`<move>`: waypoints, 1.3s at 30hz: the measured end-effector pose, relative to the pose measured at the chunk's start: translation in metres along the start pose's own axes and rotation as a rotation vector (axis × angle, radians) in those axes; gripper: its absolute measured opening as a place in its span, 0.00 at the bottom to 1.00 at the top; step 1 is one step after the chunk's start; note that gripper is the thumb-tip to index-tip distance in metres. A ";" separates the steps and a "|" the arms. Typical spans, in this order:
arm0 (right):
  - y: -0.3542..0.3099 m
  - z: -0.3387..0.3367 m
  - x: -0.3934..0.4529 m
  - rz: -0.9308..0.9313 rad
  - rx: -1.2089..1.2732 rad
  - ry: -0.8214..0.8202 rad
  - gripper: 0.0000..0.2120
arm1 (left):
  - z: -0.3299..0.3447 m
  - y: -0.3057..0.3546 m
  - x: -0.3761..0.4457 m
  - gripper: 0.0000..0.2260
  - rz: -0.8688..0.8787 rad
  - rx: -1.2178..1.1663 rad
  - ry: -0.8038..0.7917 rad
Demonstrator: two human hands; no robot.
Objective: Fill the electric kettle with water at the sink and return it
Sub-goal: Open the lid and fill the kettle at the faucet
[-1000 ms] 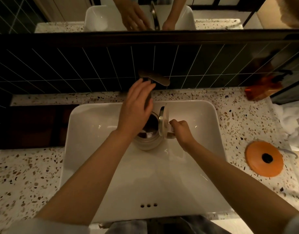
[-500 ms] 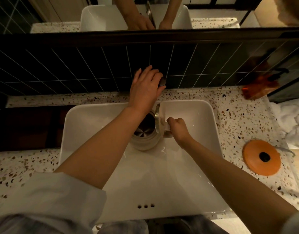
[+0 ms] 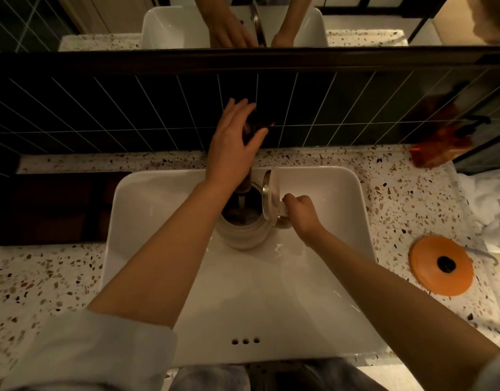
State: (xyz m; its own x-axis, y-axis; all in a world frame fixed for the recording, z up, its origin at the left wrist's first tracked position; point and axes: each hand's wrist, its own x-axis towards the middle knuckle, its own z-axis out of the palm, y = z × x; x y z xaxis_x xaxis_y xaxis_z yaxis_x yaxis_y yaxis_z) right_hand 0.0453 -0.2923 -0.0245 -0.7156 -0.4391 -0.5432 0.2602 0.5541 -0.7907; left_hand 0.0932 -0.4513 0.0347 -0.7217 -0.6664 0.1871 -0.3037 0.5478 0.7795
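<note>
At a white rectangular ceramic sink [image 3: 342,193] set in a speckled terrazzo counter [image 3: 45,277], I held a cream-white electric kettle [image 3: 243,235] upright inside the basin, toward its back, directly beneath the dark metal tap [image 3: 247,179]. My right hand [image 3: 301,217] was closed in a fist around the kettle's handle on its right side, and the round lid [image 3: 271,194] stood hinged open and upright just above that grip. A thin stream of water [image 3: 241,203] ran from the spout into the kettle's open mouth. My left hand [image 3: 233,145] reached over the tap, fingers loosely spread and curved about the dark lever [image 3: 257,124] at its top; whether they truly clamped it or only rested against it, I could not tell. To the right, a round orange kettle base [image 3: 440,265] with a black centre sat on the counter, well apart from the sink, near a crumpled white towel [image 3: 488,204]. An amber soap bottle [image 3: 440,145] stood against the dark tiled wall [image 3: 102,114], below a mirror [image 3: 186,21] showing both arms.
</note>
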 end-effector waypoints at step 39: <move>0.002 0.001 0.002 0.050 -0.039 -0.043 0.17 | 0.007 -0.045 -0.121 0.20 -1.118 -0.716 0.051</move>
State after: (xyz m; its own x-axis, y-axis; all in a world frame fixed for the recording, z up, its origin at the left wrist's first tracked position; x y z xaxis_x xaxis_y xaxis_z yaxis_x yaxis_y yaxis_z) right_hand 0.0452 -0.2928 -0.0269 -0.6735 -0.4395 -0.5943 0.2688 0.6033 -0.7509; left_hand 0.1897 -0.3917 -0.0269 -0.2709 -0.6076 -0.7466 -0.3109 -0.6789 0.6652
